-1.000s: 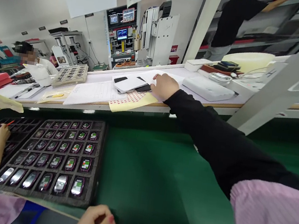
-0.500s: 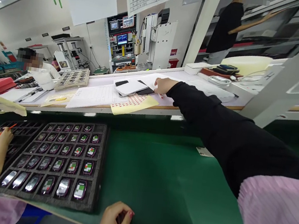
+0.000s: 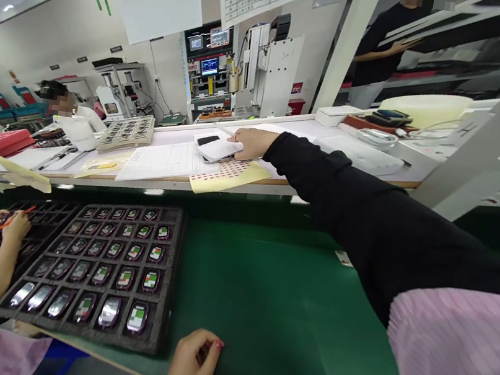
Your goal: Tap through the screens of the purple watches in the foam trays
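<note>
My right hand [image 3: 252, 144] reaches across to the raised shelf, its fingers closed at the right edge of a white card [image 3: 221, 147]. The card lies with a dark flat piece [image 3: 208, 140] showing at its upper left. Underneath is a yellow sheet with red dots [image 3: 233, 175], overhanging the shelf edge. My left hand [image 3: 194, 364] rests on the green bench in a loose curl, thumb against fingers, with nothing visible in it. Left of it stands a dark foam tray [image 3: 165, 300] holding rows of small rounded devices with screens [image 3: 137, 318].
A co-worker's hands [image 3: 13, 227] hold an orange stick over another dark tray at the left. Papers [image 3: 157, 161] and a tray of small parts [image 3: 126, 133] lie on the shelf. A white post [image 3: 464, 138] stands at the right. A person in black [image 3: 385, 38] is behind.
My right hand has moved left over the shelf and closed at the white card's edge, covering the black piece there. My left hand stays curled on the bench.
</note>
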`<state>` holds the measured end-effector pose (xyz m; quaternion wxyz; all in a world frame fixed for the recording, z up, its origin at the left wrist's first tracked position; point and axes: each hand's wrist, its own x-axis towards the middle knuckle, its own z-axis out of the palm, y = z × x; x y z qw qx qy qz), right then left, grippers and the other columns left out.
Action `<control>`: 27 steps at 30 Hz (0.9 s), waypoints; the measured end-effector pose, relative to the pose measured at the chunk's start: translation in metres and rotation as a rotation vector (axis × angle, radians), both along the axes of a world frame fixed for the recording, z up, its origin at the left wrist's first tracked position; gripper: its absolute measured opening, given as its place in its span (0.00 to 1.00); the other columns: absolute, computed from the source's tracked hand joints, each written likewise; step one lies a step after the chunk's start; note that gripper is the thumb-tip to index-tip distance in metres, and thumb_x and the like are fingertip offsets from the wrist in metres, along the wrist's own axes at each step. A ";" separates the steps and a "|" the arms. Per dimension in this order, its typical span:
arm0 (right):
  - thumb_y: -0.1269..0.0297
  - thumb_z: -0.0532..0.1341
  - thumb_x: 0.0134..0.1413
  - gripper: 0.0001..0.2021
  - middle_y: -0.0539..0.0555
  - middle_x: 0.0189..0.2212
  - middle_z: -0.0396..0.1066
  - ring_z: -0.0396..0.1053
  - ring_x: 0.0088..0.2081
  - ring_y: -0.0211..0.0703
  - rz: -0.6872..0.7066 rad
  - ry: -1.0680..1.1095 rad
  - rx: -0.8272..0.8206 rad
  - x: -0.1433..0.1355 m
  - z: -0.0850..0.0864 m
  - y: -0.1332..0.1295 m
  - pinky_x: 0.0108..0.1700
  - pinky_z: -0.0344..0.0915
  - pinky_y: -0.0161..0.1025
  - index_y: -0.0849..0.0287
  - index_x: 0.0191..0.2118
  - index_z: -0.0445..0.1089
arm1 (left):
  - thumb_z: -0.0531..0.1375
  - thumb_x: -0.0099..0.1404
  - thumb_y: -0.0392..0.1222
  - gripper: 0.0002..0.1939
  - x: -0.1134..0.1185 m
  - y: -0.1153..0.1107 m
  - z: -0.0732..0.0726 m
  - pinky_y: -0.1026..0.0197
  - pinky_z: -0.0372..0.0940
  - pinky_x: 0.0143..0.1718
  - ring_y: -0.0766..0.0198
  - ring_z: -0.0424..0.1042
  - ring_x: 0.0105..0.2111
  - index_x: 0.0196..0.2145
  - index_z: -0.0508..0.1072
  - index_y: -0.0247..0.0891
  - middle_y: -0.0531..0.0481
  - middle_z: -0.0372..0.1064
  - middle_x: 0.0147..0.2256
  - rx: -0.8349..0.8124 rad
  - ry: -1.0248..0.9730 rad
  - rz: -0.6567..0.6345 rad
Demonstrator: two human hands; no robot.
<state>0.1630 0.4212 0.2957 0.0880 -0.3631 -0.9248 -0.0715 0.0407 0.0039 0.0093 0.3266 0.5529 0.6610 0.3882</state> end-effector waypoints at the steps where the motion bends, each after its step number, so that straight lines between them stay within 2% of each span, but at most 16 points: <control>1: 0.63 0.68 0.52 0.32 0.64 0.50 0.73 0.72 0.47 0.57 0.010 -0.022 -0.009 -0.004 0.000 0.001 0.46 0.66 0.40 0.69 0.62 0.69 | 0.52 0.72 0.57 0.22 0.000 0.000 -0.001 0.61 0.66 0.36 0.61 0.71 0.29 0.35 0.79 0.39 0.45 0.75 0.30 -0.001 -0.001 0.006; 6: 0.64 0.70 0.46 0.24 0.59 0.40 0.77 0.73 0.41 0.56 0.021 -0.081 0.014 -0.020 0.002 0.003 0.39 0.65 0.39 0.66 0.51 0.78 | 0.51 0.72 0.58 0.24 -0.001 0.002 -0.002 0.61 0.66 0.35 0.60 0.71 0.29 0.36 0.79 0.39 0.44 0.74 0.29 -0.001 -0.001 0.026; 9: 0.68 0.66 0.50 0.13 0.62 0.36 0.77 0.74 0.40 0.59 0.000 -0.044 0.079 -0.021 0.001 -0.004 0.39 0.65 0.42 0.67 0.42 0.80 | 0.52 0.72 0.56 0.23 0.001 0.003 0.004 0.60 0.66 0.36 0.60 0.71 0.30 0.35 0.78 0.39 0.45 0.74 0.30 -0.011 0.005 0.030; 11: 0.70 0.62 0.56 0.10 0.64 0.36 0.77 0.74 0.40 0.60 -0.017 0.018 0.128 -0.017 0.004 -0.014 0.41 0.65 0.44 0.68 0.40 0.80 | 0.52 0.72 0.55 0.21 0.002 0.004 0.009 0.61 0.65 0.35 0.60 0.72 0.31 0.35 0.78 0.39 0.45 0.75 0.31 -0.027 0.008 0.031; 14: 0.70 0.55 0.64 0.14 0.67 0.39 0.76 0.73 0.42 0.62 -0.030 0.154 0.212 0.002 0.010 -0.040 0.44 0.66 0.48 0.70 0.44 0.79 | 0.52 0.72 0.54 0.20 0.003 0.003 0.014 0.61 0.65 0.35 0.60 0.72 0.31 0.36 0.78 0.39 0.46 0.75 0.31 -0.040 0.010 0.031; 16: 0.67 0.53 0.68 0.17 0.66 0.44 0.74 0.72 0.45 0.61 -0.011 0.258 0.274 0.021 0.011 -0.069 0.46 0.66 0.49 0.70 0.49 0.76 | 0.52 0.72 0.52 0.19 0.003 0.002 0.016 0.62 0.64 0.35 0.61 0.72 0.31 0.36 0.78 0.40 0.47 0.75 0.32 -0.049 0.014 0.027; 18: 0.65 0.52 0.71 0.18 0.64 0.45 0.73 0.71 0.46 0.56 0.024 0.347 0.312 0.046 0.005 -0.105 0.48 0.66 0.47 0.69 0.53 0.74 | 0.53 0.72 0.50 0.17 0.004 0.002 0.018 0.62 0.65 0.36 0.61 0.73 0.33 0.36 0.78 0.40 0.48 0.76 0.33 -0.058 0.024 0.020; 19: 0.62 0.50 0.72 0.18 0.61 0.43 0.73 0.72 0.43 0.53 0.061 0.404 0.326 0.058 -0.002 -0.124 0.45 0.67 0.44 0.66 0.51 0.75 | 0.53 0.72 0.49 0.16 0.004 0.002 0.019 0.62 0.65 0.37 0.61 0.73 0.33 0.37 0.78 0.40 0.48 0.76 0.34 -0.066 0.029 0.016; 20: 0.59 0.51 0.74 0.19 0.58 0.38 0.74 0.73 0.38 0.49 0.173 0.520 0.313 0.071 -0.011 -0.142 0.42 0.67 0.42 0.63 0.48 0.76 | 0.53 0.72 0.47 0.15 0.005 0.003 0.021 0.62 0.65 0.38 0.61 0.73 0.34 0.37 0.78 0.40 0.48 0.76 0.34 -0.079 0.034 0.011; 22: 0.54 0.53 0.74 0.18 0.53 0.32 0.73 0.72 0.31 0.44 0.402 0.619 0.202 0.092 -0.037 -0.173 0.33 0.65 0.38 0.58 0.42 0.77 | 0.53 0.72 0.46 0.14 0.007 0.007 0.027 0.62 0.66 0.38 0.61 0.74 0.34 0.37 0.78 0.40 0.48 0.77 0.34 -0.115 0.043 -0.003; 23: 0.55 0.53 0.75 0.18 0.53 0.32 0.74 0.71 0.29 0.42 0.445 0.598 0.162 0.101 -0.053 -0.185 0.30 0.64 0.37 0.57 0.42 0.78 | 0.53 0.73 0.45 0.14 0.009 0.010 0.031 0.62 0.66 0.38 0.61 0.74 0.34 0.38 0.78 0.40 0.49 0.77 0.34 -0.130 0.052 -0.025; 25: 0.59 0.50 0.76 0.19 0.54 0.33 0.74 0.68 0.25 0.42 0.373 0.455 0.216 0.113 -0.090 -0.203 0.23 0.56 0.40 0.56 0.42 0.78 | 0.52 0.74 0.42 0.13 0.015 0.018 0.041 0.63 0.67 0.37 0.63 0.75 0.34 0.40 0.77 0.40 0.49 0.77 0.34 -0.110 0.143 -0.135; 27: 0.62 0.49 0.76 0.20 0.54 0.30 0.73 0.65 0.22 0.44 0.254 0.323 0.258 0.121 -0.131 -0.218 0.21 0.50 0.43 0.56 0.42 0.79 | 0.50 0.75 0.39 0.14 0.024 0.026 0.051 0.63 0.67 0.36 0.63 0.75 0.34 0.41 0.75 0.40 0.49 0.76 0.36 -0.003 0.352 -0.339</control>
